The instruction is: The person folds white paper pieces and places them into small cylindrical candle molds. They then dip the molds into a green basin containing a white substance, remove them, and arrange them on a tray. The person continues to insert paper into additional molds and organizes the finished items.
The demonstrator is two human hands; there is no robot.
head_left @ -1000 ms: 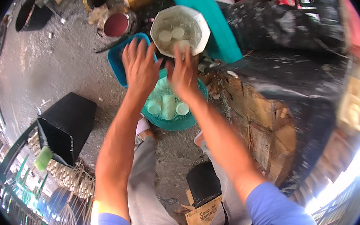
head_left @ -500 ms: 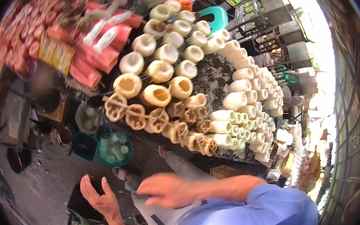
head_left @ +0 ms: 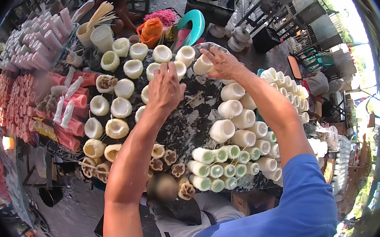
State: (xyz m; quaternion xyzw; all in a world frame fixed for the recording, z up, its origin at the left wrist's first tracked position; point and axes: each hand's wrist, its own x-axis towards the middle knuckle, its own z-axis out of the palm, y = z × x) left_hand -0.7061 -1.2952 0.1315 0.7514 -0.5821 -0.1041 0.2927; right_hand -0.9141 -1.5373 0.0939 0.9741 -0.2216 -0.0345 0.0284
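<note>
My right hand [head_left: 223, 65] has its thumb and fingers on a white, hollow-topped candle [head_left: 202, 66] near the far side of the dark table. To its left, my left hand [head_left: 167, 86] reaches over a cluster of similar candles, its fingers bent down and close together. A white candle [head_left: 179, 70] sits right beside those fingers, and another candle [head_left: 152, 71] is on their other side. What the left fingers close on, if anything, is hidden by the hand. Several white candles [head_left: 230, 109] stand or lean close together below my right forearm.
Green-tinted candles [head_left: 224, 169] lie along the near right edge, with brown flower-shaped pieces [head_left: 178, 169] to their left. Pink rolls [head_left: 69, 137] are piled at left. Beyond the table are a teal stool [head_left: 196, 23], an orange bag [head_left: 151, 31] and a black crate [head_left: 208, 2].
Both hands have moved from near my body out over the far part of the table. My right hand now has hold of a white candle. The view has shifted as well.
</note>
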